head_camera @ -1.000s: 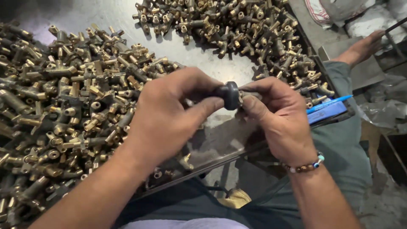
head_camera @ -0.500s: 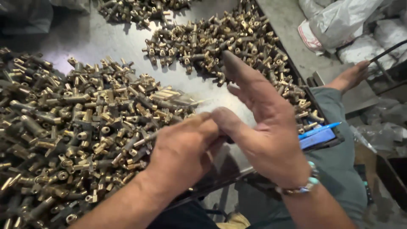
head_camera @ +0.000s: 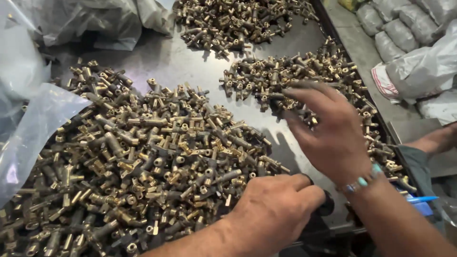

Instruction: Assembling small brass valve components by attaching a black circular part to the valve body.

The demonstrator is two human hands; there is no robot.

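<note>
My left hand rests at the near edge of the dark metal tray, fingers curled on a black round part that peeks out beside the thumb. It lies against the big heap of brass T-shaped fittings. My right hand, with a beaded bracelet at the wrist, reaches out over a smaller pile of the same fittings. Its fingers are spread and the tips touch the pile. Whether a fitting sits under them is hidden.
A third pile of fittings lies at the far end. Crumpled clear plastic bags cover the left side. Grey filled sacks are stacked at the right. A blue pen-like thing and someone's bare limb are at the right edge.
Both hands held the black round part together a second ago. My right hand let go and stretched forward to the smaller pile. My left hand sank to the tray edge with the part.
</note>
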